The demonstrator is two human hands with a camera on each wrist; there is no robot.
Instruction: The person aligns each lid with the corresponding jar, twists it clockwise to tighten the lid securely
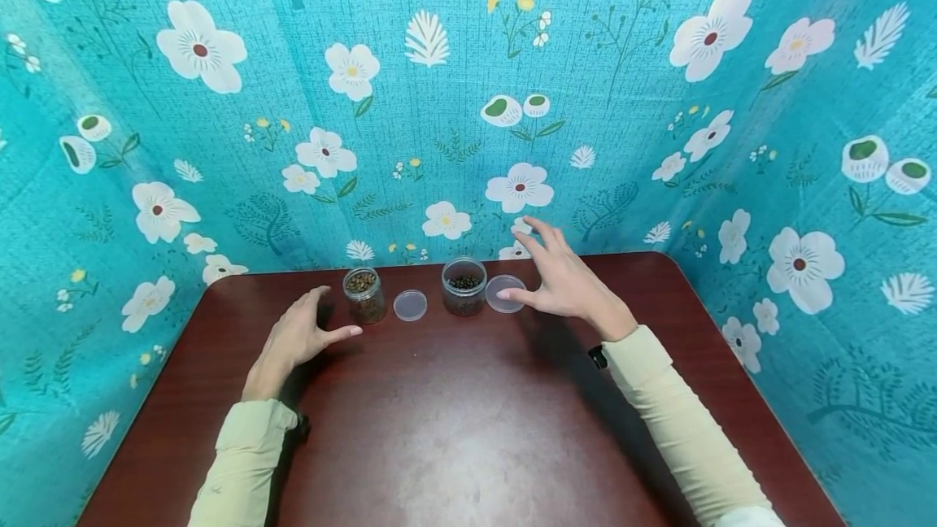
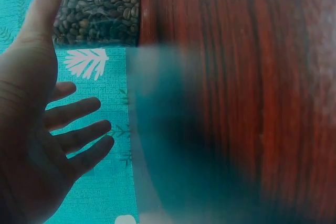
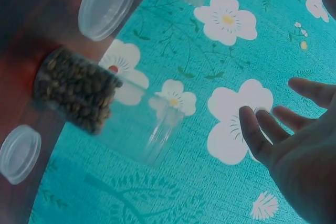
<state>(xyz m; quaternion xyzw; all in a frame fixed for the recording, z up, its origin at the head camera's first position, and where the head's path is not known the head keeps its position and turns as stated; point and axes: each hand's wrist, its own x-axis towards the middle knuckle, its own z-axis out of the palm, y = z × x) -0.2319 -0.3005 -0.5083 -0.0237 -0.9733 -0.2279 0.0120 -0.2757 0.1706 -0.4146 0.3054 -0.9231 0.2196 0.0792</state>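
Two clear jars of brown beans, resembling coffee beans, stand uncapped on the table: a left jar (image 1: 364,304) and a right jar (image 1: 464,299). A round clear lid (image 1: 410,306) lies between them; another lid (image 1: 499,287) lies right of the right jar. My left hand (image 1: 298,333) is left of the left jar, fingers loosely spread and holding nothing. In the left wrist view its thumb overlaps a jar (image 2: 100,17); contact cannot be told. My right hand (image 1: 567,279) hovers with spread fingers, its thumb over the right lid in view. It holds nothing.
The dark red-brown table (image 1: 439,429) ends at a teal flowered curtain (image 1: 439,120) behind the jars, with curtain on both sides too. A dark strap (image 1: 598,358) shows at the right sleeve's cuff.
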